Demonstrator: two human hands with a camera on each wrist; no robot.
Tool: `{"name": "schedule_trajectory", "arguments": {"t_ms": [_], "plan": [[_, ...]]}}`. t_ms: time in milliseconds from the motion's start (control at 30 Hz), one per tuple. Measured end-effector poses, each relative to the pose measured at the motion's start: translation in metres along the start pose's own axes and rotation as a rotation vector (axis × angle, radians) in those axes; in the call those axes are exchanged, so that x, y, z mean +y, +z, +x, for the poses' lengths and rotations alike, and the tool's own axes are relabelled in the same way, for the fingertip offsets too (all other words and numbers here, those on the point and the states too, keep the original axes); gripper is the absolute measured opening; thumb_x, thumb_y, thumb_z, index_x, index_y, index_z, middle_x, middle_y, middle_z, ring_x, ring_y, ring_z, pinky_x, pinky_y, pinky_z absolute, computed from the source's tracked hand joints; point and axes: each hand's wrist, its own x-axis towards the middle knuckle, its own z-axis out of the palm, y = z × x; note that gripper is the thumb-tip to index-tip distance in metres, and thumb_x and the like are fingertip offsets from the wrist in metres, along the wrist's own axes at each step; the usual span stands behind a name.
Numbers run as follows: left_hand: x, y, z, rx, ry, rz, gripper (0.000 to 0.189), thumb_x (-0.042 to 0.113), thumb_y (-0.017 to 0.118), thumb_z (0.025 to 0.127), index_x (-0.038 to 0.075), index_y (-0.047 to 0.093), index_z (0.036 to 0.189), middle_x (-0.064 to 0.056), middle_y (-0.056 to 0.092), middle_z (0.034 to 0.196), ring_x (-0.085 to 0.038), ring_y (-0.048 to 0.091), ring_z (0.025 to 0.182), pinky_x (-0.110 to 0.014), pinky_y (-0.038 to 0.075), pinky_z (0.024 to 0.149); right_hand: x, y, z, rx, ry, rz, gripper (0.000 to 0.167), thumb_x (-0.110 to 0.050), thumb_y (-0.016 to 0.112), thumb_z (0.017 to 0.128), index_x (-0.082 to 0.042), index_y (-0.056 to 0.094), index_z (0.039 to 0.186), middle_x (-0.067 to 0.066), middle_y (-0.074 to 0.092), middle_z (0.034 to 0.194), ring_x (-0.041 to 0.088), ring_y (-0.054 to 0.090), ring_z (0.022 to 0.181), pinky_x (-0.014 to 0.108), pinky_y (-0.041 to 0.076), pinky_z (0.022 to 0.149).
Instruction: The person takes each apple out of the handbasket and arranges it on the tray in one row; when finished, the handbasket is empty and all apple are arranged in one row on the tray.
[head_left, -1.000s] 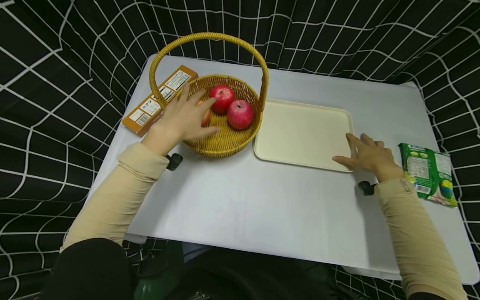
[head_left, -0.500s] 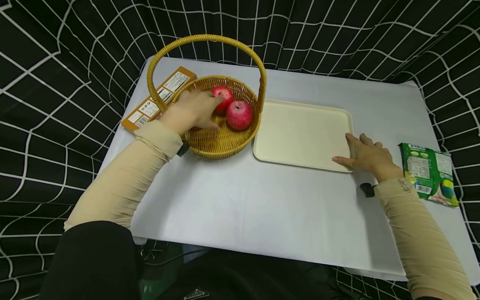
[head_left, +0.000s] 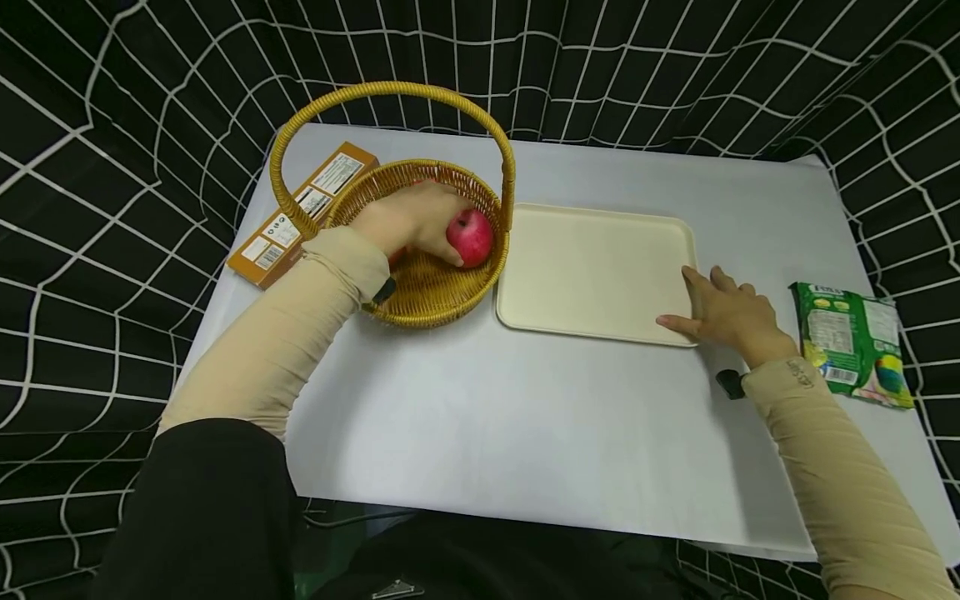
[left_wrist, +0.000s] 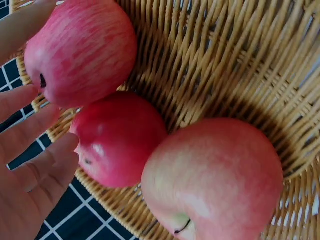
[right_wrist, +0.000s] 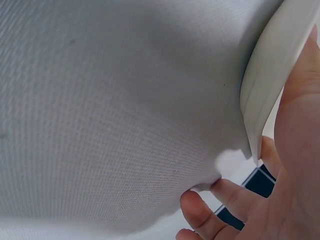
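In the head view my left hand (head_left: pixel 420 218) reaches into a yellow wicker basket (head_left: pixel 429 287) and holds a red apple (head_left: pixel 472 239) at the basket's right side. The left wrist view shows thumb and fingertips against this apple's two sides. A darker red apple (left_wrist: pixel 122 142) and a paler one (left_wrist: pixel 215 175) lie beside it in the basket; my hand mostly covers them in the head view. My right hand (head_left: pixel 737 317) rests at the right end of a cream rectangular tray (head_left: pixel 592 271), thumb over its near corner, fingers spread. Some right fingertips touch the white cloth (right_wrist: pixel 125 125).
The basket's tall handle (head_left: pixel 397 87) arches over the opening. Behind its left side lies a long orange-brown box (head_left: pixel 303 212). At the table's right stands a green packet (head_left: pixel 851 342), lying flat. A dark netted curtain (head_left: pixel 600 75) borders the white table.
My left hand has moved right and down inside the basket, from above the left apple to the right-hand apple, and has taken hold of it. The right hand stays at the tray.
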Motion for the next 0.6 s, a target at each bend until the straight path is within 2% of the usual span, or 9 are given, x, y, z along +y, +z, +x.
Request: {"name": "schedule_trajectory", "arguments": {"t_ms": [200,333,600], "plan": [[0.002,0.002,0.012,0.010,0.024,-0.020,0.078,0.043,0.080,0.087,0.004,0.049,0.147,-0.019,0.057,0.145,-0.039,0.044,0.143,-0.051,0.038,0.123,0.000,-0.001,0.000,0.005,0.006,0.003,0.121,-0.088,0.049,0.084,-0.010,0.007,0.166,0.044,0.013,0.162,0.077,0.033,0.129,0.082,0.037,0.099],[0.005,0.004,0.021,-0.007,0.026,-0.005,0.078,0.042,0.082,0.085,0.004,0.051,0.145,-0.018,0.060,0.140,-0.040,0.046,0.141,-0.051,0.041,0.120,0.000,0.001,0.000,0.009,0.006,0.007,0.121,-0.087,0.051,0.084,-0.009,0.008,0.166,0.044,0.013,0.162,0.077,0.034,0.129,0.082,0.038,0.098],[0.013,0.007,0.031,-0.078,0.011,0.038,0.084,0.037,0.087,0.080,0.005,0.048,0.148,-0.020,0.055,0.147,-0.040,0.045,0.144,-0.054,0.037,0.124,0.000,0.003,0.001,0.034,-0.008,-0.007,0.120,-0.086,0.051,0.085,-0.008,0.011,0.165,0.043,0.015,0.161,0.076,0.038,0.127,0.080,0.043,0.094]]}}
